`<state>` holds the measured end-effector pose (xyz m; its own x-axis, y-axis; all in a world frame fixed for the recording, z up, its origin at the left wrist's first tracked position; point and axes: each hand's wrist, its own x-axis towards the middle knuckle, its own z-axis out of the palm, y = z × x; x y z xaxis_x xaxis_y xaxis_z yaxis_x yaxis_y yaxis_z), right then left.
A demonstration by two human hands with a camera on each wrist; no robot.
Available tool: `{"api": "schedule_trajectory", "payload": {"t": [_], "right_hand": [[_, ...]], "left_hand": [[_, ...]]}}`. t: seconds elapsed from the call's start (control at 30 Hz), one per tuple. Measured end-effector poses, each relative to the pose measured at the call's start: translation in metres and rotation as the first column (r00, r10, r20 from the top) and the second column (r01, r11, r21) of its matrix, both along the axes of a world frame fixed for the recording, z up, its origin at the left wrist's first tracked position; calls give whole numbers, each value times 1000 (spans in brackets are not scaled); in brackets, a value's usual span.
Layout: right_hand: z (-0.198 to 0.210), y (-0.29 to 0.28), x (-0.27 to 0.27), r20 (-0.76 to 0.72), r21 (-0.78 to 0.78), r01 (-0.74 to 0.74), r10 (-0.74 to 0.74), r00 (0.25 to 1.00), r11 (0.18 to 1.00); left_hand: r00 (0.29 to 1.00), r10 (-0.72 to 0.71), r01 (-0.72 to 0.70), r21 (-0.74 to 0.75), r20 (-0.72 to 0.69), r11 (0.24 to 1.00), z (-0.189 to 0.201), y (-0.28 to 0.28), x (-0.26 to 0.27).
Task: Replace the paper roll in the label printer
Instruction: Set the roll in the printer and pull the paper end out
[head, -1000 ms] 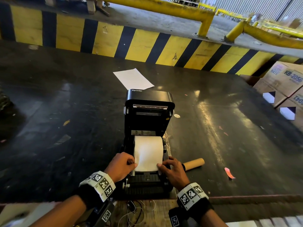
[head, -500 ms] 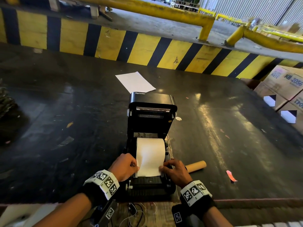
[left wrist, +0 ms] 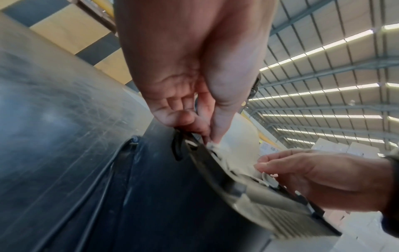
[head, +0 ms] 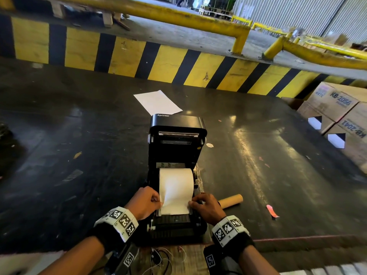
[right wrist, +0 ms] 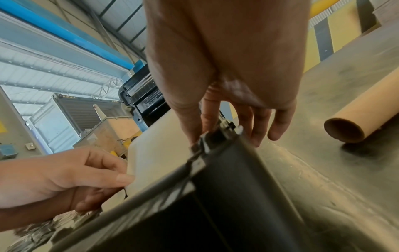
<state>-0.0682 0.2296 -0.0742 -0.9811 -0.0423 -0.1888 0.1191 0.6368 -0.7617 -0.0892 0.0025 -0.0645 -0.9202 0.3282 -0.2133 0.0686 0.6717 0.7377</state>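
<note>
The black label printer point(head: 176, 135) stands on the dark table with its lid up. A white paper roll point(head: 176, 181) sits in its bay, and its loose end lies forward over the front of the printer. My left hand point(head: 158, 201) pinches the left edge of that paper point(left wrist: 237, 146) between thumb and finger. My right hand point(head: 191, 203) pinches the right edge, with its outer fingers point(right wrist: 278, 126) hanging outside the printer wall. An empty cardboard core point(head: 231, 200) lies just right of the printer, close behind my right hand.
A loose white sheet point(head: 156, 102) lies behind the printer. Cardboard boxes point(head: 341, 116) stand at the far right. A yellow and black striped kerb point(head: 158, 60) bounds the table's far side. Thin wires point(head: 158, 259) lie on the wooden strip in front of the printer.
Both hands stay at the two edges of the paper's loose end. The head view has shifted slightly; the paper and printer show no clear movement.
</note>
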Motion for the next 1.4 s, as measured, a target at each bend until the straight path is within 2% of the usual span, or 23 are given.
{"api": "schedule_trajectory", "payload": {"t": [0.13,0.33,0.5,0.73,0.8,0.9,0.93,1.0,1.07,1.1,1.2,1.27,1.4], "right_hand": [[3,2,0,26,21,-40,39,999,999],[0,3,-3,-25,22,2,-1,1000,1000],[-5,7,0,-15,67,-4,5,1000,998],[4,1,-2,-33,52,-27,29,999,998],[2,-1,0,-75,133,16,-6,997,991],[2,-1,9,-285,254,170,-94,954,952],[3,-3,13,-348,273,152,-50,936,950],[5,-11,21,-359,329,-35,159,920,944],[0,-20,25,-308,431,-230,382,872,873],[-3,-25,25,-295,493,-275,456,840,826],[-6,-34,22,-255,665,-306,593,764,681],[-1,-39,20,-179,779,-315,674,717,542],[5,-46,15,-85,877,-329,786,612,351]], "left_hand": [[997,68,-65,73,-29,995,-1,2,1],[1000,-30,30,-1,-2,1000,1,0,0],[999,49,-49,43,-14,998,-1,3,1],[999,-38,36,-88,-21,995,-2,5,1],[999,-26,24,-78,-27,997,-1,5,1],[998,37,-39,-56,-45,998,-1,7,5],[997,51,-55,-62,-54,997,-2,8,6],[996,67,-71,-77,-59,994,-1,8,6],[996,65,-69,-76,-58,995,0,8,6],[997,59,-63,-72,-58,995,1,8,7],[996,63,-67,-70,-60,995,1,8,8],[996,70,-73,-69,-54,995,1,8,9],[996,79,-82,-58,-51,995,4,9,10]]}}
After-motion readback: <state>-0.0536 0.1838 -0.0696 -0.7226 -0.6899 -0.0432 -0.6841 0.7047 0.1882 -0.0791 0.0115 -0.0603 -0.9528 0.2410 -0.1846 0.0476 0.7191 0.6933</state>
